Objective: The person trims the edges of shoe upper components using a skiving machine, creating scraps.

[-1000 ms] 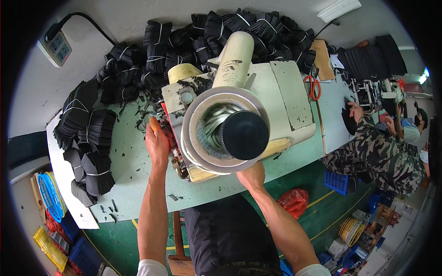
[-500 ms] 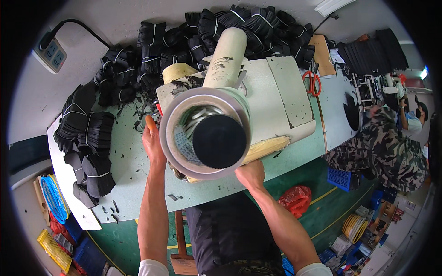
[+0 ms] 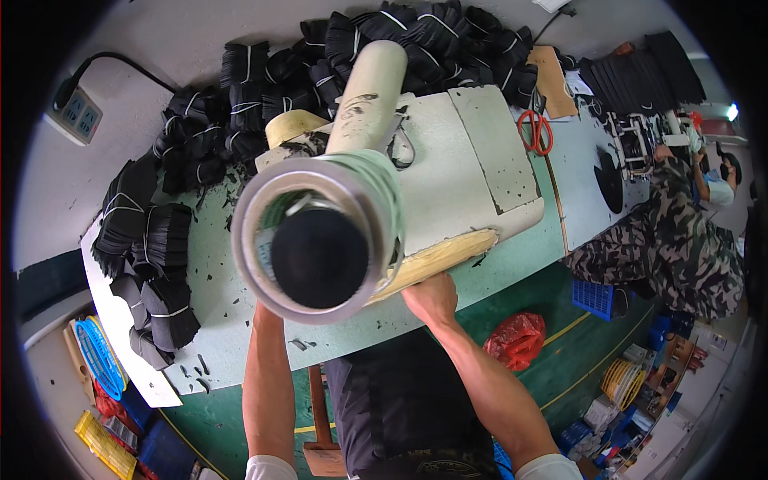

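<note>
Directly in front of me stands a cream-coloured machine [image 3: 432, 164] with a thick upright post [image 3: 366, 96]. A round, grey-rimmed cup [image 3: 246, 240] rises close to the camera, with a black disc [image 3: 320, 258] and some white strips inside. My left hand [image 3: 269, 317] is mostly covered by this cup. Only its wrist side shows, so its fingers and anything in them are hidden. At the machine's near edge, my right hand [image 3: 432, 301] is closed just below a yellowish padded strip [image 3: 448, 254]. What its curled fingers hold, if anything, cannot be seen.
Tied bundles of black pieces [image 3: 168, 240] line the left side and back of the pale green table [image 3: 224, 344]. Red-handled scissors [image 3: 534, 132] lie right of the machine. A person in camouflage clothing [image 3: 664, 240] works at the right. A red plastic bag [image 3: 514, 340] sits on the floor.
The cup now appears further left in the view and covers my left hand, whose thumb and fingers showed beside it before. My right hand stays near the machine's edge, still closed.
</note>
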Demonstrator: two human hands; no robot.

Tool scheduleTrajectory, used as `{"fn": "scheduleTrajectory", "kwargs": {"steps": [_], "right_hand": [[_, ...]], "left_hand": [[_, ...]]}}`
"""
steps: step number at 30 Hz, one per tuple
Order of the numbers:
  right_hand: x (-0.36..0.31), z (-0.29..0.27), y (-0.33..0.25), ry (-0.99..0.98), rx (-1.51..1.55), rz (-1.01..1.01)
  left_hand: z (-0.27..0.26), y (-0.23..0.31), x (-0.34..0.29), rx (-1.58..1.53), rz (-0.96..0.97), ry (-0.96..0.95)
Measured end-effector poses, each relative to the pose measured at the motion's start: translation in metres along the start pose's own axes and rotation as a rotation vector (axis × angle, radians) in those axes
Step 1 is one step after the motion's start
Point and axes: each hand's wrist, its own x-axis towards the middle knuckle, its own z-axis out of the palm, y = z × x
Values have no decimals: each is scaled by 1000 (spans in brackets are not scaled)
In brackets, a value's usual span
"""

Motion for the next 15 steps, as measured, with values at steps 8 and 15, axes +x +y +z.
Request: {"fn": "scheduleTrajectory", "kwargs": {"steps": [8,15], "right_hand": [[-2,0,-7,-28,20,44],[11,11,15,-37,120,9]], "left_hand": [[0,-47,16,66,585,47],[6,-46,21,50,572,-9]]}}
